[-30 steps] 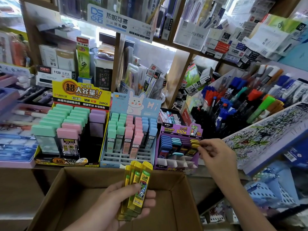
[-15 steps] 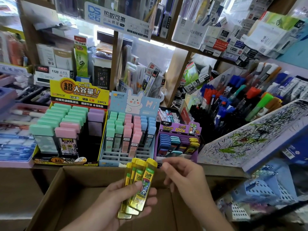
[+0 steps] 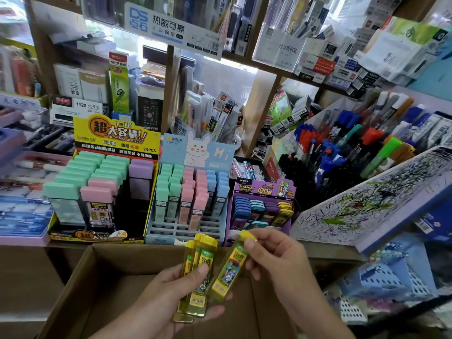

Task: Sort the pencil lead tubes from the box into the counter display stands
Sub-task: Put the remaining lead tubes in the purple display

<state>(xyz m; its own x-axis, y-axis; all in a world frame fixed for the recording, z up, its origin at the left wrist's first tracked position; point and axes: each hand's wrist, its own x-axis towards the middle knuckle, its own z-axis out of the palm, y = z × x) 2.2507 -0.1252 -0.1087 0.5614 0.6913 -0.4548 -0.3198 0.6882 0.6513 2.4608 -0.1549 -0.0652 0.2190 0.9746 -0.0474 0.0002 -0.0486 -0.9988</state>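
Grip, right hand (image 3: 276, 260): thumb and curled fingers pinch one yellow lead tube (image 3: 230, 267) just below its yellow cap. The thumb lies on the tube's front face and the fingers are behind it. The tube is tilted, cap end up and to the right, foot end down and to the left. Its foot looks to touch the fingertips of the left hand (image 3: 168, 297), though contact cannot be confirmed.

Grip, left hand: palm up, thumb pressed across the front of a stack of yellow tubes (image 3: 198, 277), with the fingers curled under and behind. The stack stands nearly upright with caps at the top. The exact count cannot be read; at least three tubes overlap. The single tube sits just right of the stack, with the caps apart.

Both hands are above the open cardboard box (image 3: 97, 277), whose visible floor is bare brown card.

Behind the box, on the counter, three displays stand in a row:
- The purple stand (image 3: 261, 189) is nearest the right hand and holds blue, teal, purple and yellow tubes in columns, yellow at the right.
- The blue rabbit stand (image 3: 195, 152) is in the middle, with green, pink and blue tubes and its front slots open.
- The yellow-and-black stand (image 3: 115, 138) is at the left, with wide green, pink and lilac cases.

Right of the stands are a scribbled test pad (image 3: 367, 204) and marker pens (image 3: 342, 148). Shelves (image 3: 259, 113) of boxed stock rise behind.
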